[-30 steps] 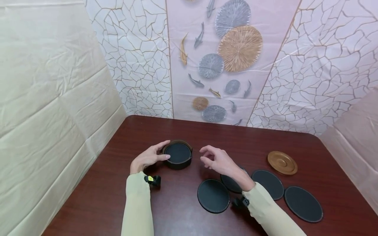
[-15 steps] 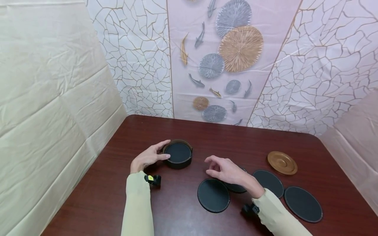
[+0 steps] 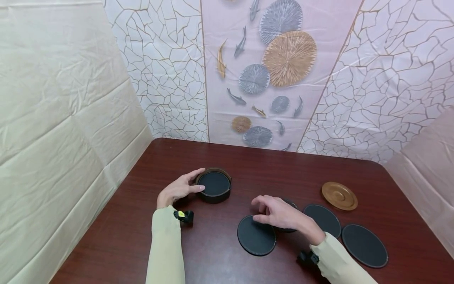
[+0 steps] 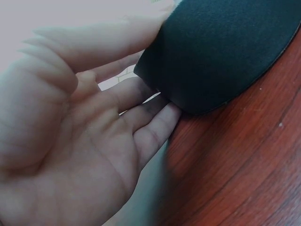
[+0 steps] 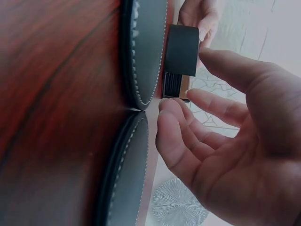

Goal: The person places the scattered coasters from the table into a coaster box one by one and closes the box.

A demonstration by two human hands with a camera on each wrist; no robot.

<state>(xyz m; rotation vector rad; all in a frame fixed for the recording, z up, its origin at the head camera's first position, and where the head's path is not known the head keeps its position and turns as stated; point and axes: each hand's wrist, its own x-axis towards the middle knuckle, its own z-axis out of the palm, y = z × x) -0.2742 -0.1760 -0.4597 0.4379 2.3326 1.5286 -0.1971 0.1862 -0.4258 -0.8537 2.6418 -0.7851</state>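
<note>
My left hand point(image 3: 177, 189) holds the left side of a round black coaster holder point(image 3: 214, 198), thumb at the front and fingers behind. Inside it a black coaster point(image 3: 214, 183) lies on top; the right wrist view shows a stack through the holder's slot. In the left wrist view the fingers point(image 4: 155, 134) touch the holder's dark wall point(image 4: 211, 52). My right hand point(image 3: 280, 213), fingers loosely bent and holding nothing, hovers over two round black coasters. The nearer coaster point(image 3: 257, 240) shows stitching round its edge; the other coaster point(image 3: 286, 230) is mostly hidden beneath the hand.
Two more black coasters, one coaster point(image 3: 324, 219) and another coaster point(image 3: 365, 246), lie to the right on the dark red wooden table point(image 3: 213, 252). Behind them sits a brown round wooden saucer point(image 3: 339, 195). Patterned cloth point(image 3: 170, 79) hangs behind the table.
My right hand has moved away from the holder, rightward and toward me, over the loose coasters. My left hand has stayed on the holder.
</note>
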